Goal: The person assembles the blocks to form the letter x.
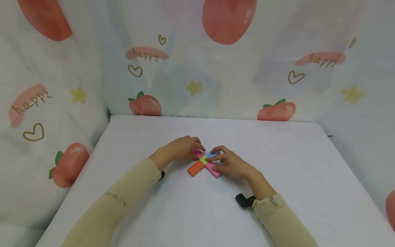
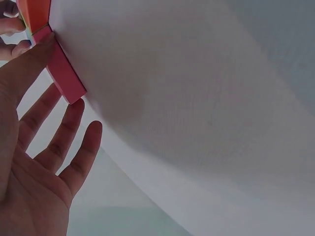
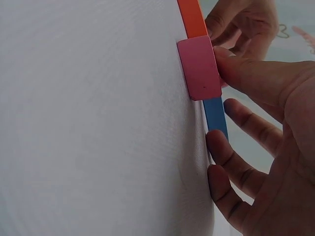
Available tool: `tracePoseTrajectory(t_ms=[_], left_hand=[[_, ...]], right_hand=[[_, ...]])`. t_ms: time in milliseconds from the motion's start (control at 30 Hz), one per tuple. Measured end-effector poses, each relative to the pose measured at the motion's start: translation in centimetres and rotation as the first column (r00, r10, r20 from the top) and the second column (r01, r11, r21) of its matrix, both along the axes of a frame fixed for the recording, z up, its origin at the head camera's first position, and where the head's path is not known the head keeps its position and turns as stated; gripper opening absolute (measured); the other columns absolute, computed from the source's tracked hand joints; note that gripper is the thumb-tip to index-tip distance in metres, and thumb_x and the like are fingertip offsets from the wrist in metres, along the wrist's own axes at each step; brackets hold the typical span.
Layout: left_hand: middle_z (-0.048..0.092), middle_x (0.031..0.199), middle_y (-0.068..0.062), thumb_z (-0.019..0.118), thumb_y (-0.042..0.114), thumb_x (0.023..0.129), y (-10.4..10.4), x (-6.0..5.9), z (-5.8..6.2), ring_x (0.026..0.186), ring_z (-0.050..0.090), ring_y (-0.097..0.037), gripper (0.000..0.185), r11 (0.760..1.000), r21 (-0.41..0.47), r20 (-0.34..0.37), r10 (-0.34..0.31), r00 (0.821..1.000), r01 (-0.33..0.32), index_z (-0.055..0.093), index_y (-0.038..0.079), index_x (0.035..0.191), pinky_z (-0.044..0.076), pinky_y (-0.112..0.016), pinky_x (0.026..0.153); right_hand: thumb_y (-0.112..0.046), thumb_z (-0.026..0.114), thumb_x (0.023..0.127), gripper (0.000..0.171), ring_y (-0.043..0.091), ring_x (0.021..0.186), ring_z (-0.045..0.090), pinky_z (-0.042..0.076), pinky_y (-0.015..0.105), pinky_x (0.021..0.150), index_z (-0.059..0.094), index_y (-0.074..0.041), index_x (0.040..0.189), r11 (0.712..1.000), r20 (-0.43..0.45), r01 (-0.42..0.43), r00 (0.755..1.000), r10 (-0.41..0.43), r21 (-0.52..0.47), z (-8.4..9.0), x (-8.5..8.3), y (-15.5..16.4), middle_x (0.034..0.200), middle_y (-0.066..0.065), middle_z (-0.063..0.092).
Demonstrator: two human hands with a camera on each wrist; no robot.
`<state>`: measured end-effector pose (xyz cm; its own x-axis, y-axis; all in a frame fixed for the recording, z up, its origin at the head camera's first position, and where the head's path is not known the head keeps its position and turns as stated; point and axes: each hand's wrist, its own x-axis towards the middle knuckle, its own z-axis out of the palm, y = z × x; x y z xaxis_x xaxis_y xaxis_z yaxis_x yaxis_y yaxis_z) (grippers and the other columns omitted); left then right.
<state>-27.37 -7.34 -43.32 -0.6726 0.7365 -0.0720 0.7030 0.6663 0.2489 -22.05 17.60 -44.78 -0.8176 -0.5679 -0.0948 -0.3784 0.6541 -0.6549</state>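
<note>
Several flat coloured blocks form an X on the white surface, around a green block (image 1: 203, 160). An orange block (image 1: 196, 168) points to the near left, one pink block (image 1: 213, 170) to the near right and a blue block (image 1: 212, 154) to the far right. At the far left, my left hand (image 1: 186, 147) pinches the other pink block (image 2: 66, 73) near its inner end; its remaining fingers are spread. My right hand (image 1: 232, 165) reaches over the right side with fingers apart. In the right wrist view its thumb touches the near pink block, while other fingers lie beside the blue one.
A white-covered table (image 1: 277, 147) lies under the blocks. Behind it hangs a printed curtain (image 1: 234, 79), with another curtain side along the left. Black camera mounts (image 1: 244, 200) sit at the wrists, close to the tabletop.
</note>
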Motion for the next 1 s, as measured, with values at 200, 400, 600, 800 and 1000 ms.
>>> tracePoseTrajectory(t_ms=[200,400,600,800,1000], left_hand=[[0.052,0.130,0.005,0.073,0.035,0.086,0.0,-0.2,-0.6,0.113,0.056,-0.015,0.050,0.998,0.037,0.033,0.050,0.998,-0.052,0.058,0.029,0.133,0.046,-0.033,0.102],[0.051,0.132,0.004,0.073,0.038,0.085,-0.1,-0.3,-0.7,0.115,0.054,-0.016,0.053,0.996,0.056,0.014,0.062,0.998,-0.062,0.056,0.029,0.135,0.046,-0.034,0.102],[0.050,0.133,0.006,0.072,0.043,0.085,-0.4,-0.6,-0.6,0.119,0.052,-0.016,0.054,0.992,0.077,0.002,0.103,0.995,-0.103,0.055,0.033,0.135,0.046,-0.036,0.102],[0.051,0.132,0.007,0.068,0.043,0.088,-1.1,-0.8,-0.5,0.120,0.052,-0.016,0.049,0.980,0.133,0.005,0.147,0.989,-0.146,0.056,0.032,0.135,0.047,-0.038,0.101],[0.053,0.129,0.004,0.067,0.040,0.090,-2.3,-0.8,-0.9,0.118,0.053,-0.018,0.046,0.971,0.148,-0.018,0.195,0.981,-0.190,0.058,0.029,0.133,0.047,-0.040,0.099]], right_hand=[[-0.028,0.069,0.090,0.034,0.023,0.112,0.051,0.043,0.043,0.094,0.067,-0.030,0.124,1.000,0.007,0.007,1.000,-0.007,0.002,-0.4,0.0,0.4,0.142,-0.005,0.041],[-0.028,0.069,0.090,0.034,0.023,0.112,0.051,0.043,0.044,0.096,0.066,-0.032,0.124,1.000,-0.001,0.012,1.000,-0.012,0.006,-0.5,-0.1,1.0,0.142,-0.006,0.040],[-0.028,0.069,0.090,0.035,0.023,0.110,0.050,0.043,0.042,0.092,0.066,-0.031,0.125,1.000,-0.020,0.010,1.000,-0.010,0.007,-0.2,-0.4,1.4,0.141,-0.005,0.041],[-0.032,0.068,0.091,0.033,0.020,0.112,0.052,0.044,0.042,0.093,0.065,-0.033,0.124,1.000,-0.005,0.018,1.000,-0.018,0.002,-0.3,-0.9,1.8,0.140,-0.008,0.042],[-0.029,0.065,0.093,0.035,0.017,0.105,0.054,0.045,0.037,0.088,0.063,-0.030,0.128,0.996,0.028,0.040,0.999,-0.038,-0.085,-0.5,-1.7,1.7,0.139,-0.009,0.044]])
